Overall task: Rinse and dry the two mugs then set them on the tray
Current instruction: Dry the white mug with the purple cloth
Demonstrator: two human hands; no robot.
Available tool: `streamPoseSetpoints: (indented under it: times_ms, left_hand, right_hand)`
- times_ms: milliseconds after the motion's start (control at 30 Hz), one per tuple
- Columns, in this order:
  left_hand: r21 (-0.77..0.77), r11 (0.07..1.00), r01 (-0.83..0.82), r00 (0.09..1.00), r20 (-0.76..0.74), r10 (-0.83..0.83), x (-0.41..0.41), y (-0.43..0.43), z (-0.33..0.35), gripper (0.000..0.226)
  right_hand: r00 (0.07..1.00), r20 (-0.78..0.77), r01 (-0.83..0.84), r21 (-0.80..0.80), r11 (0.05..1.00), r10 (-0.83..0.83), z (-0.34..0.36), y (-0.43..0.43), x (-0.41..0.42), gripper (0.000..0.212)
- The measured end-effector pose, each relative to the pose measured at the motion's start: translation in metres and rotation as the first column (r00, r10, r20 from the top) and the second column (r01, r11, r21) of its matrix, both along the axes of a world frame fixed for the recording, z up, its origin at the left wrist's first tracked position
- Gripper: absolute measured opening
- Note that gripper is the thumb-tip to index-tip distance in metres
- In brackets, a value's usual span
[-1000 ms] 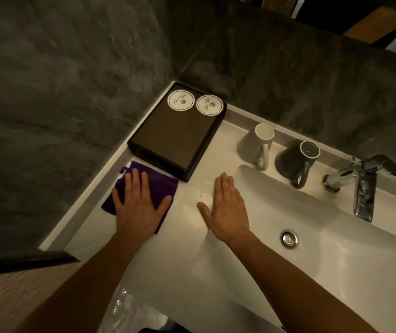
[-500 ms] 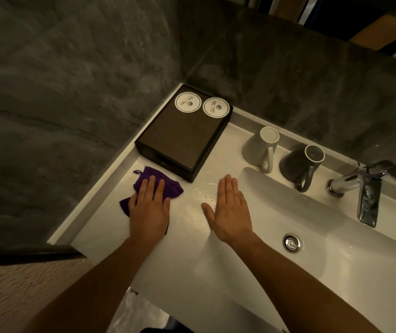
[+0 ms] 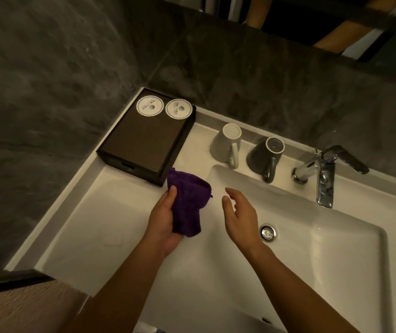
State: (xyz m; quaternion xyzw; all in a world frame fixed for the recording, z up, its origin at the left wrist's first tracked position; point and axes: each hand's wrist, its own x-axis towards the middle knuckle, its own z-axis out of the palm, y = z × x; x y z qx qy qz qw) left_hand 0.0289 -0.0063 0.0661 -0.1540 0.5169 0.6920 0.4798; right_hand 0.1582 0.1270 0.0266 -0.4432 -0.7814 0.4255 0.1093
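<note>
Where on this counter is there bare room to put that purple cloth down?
The widest bare patch is the white counter left of the left hand, in front of the dark tray. The back ledge is crowded: white mug, dark mug, faucet.

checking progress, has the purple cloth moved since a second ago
Yes: the purple cloth left the counter, lifted in the left hand, rightward past the tray corner.

You are looking at a dim, warm-toned picture. The light falls from above, brightest on the white basin (image 3: 312,248) and the worktop (image 3: 91,224), while the dark wall (image 3: 47,80) swallows it. The tap (image 3: 324,179) carries small bright glints. Soft shadows lie under your forearms. Straight edges bow toward the corners, and fine detail is soft and grainy.
</note>
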Motion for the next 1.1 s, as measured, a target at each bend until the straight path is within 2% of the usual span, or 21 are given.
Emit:
streamPoseSetpoints:
  times_ms: [100,200,300,433,733,833,933,1000,1100]
  left_hand:
    - [0.026,0.996,-0.088,0.996,0.037,0.087,-0.005,0.033,0.0,0.045]
    - [0.025,0.99,-0.141,0.99,-0.014,0.141,-0.016,0.069,0.003,0.045]
    - [0.008,0.986,-0.165,0.98,-0.11,0.165,-0.027,0.097,0.006,0.041]
    - [0.005,0.988,-0.154,0.97,-0.188,0.152,-0.037,0.118,0.008,0.049]
    - [-0.03,0.998,-0.061,0.903,-0.428,0.043,-0.034,0.123,0.011,0.048]
    - [-0.083,0.996,0.03,0.82,-0.568,-0.072,-0.025,0.118,0.013,0.036]
    - [-0.145,0.974,0.175,0.706,-0.671,-0.227,-0.009,0.113,0.014,0.043]
    - [-0.195,0.959,0.207,0.595,-0.753,-0.282,0.005,0.111,0.019,0.044]
    - [-0.296,0.941,0.163,0.375,-0.864,-0.337,0.025,0.114,0.03,0.049]
  right_hand:
    - [0.995,-0.017,0.101,0.058,0.993,-0.101,0.007,0.027,0.001,0.037]
    - [0.993,0.008,0.118,0.098,0.988,-0.119,0.014,0.055,-0.02,0.038]
    - [0.992,0.013,0.121,0.066,0.99,-0.122,0.019,0.075,-0.053,0.036]
    - [0.995,0.017,0.099,0.112,0.989,-0.102,0.015,0.089,-0.08,0.027]
    - [0.972,-0.153,0.176,-0.038,0.984,-0.18,0.019,0.083,-0.078,0.022]
    - [0.951,-0.233,0.187,-0.082,0.979,-0.202,0.031,0.076,-0.059,0.026]
    - [0.924,-0.312,0.191,-0.122,0.974,-0.22,0.047,0.061,-0.04,0.029]
    - [0.912,-0.338,0.194,-0.143,0.97,-0.232,0.058,0.05,-0.03,0.03]
    - [0.891,-0.36,0.202,-0.23,0.952,-0.276,0.077,0.036,-0.02,0.034]
